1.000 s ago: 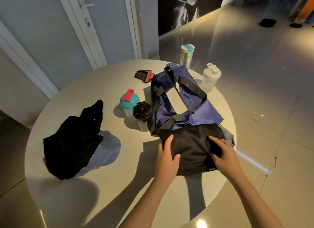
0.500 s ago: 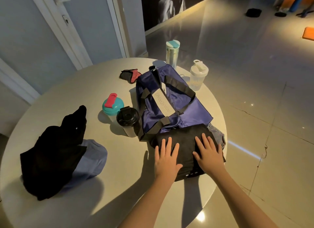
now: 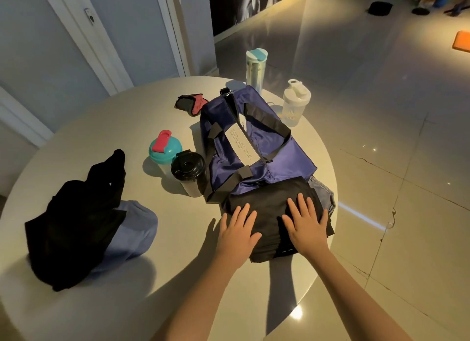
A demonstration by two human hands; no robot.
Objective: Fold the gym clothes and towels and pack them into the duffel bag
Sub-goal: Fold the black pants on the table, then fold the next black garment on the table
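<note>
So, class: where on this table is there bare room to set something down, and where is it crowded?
Bare: the near patch between the black clothes pile and the left hand; the far-left stretch beyond the pile, left of the gloves. Crowded: around the duffel bag.

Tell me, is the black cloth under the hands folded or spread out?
Folded. The black cloth is a compact layered rectangle, with the left hand and right hand flat on it.
</note>
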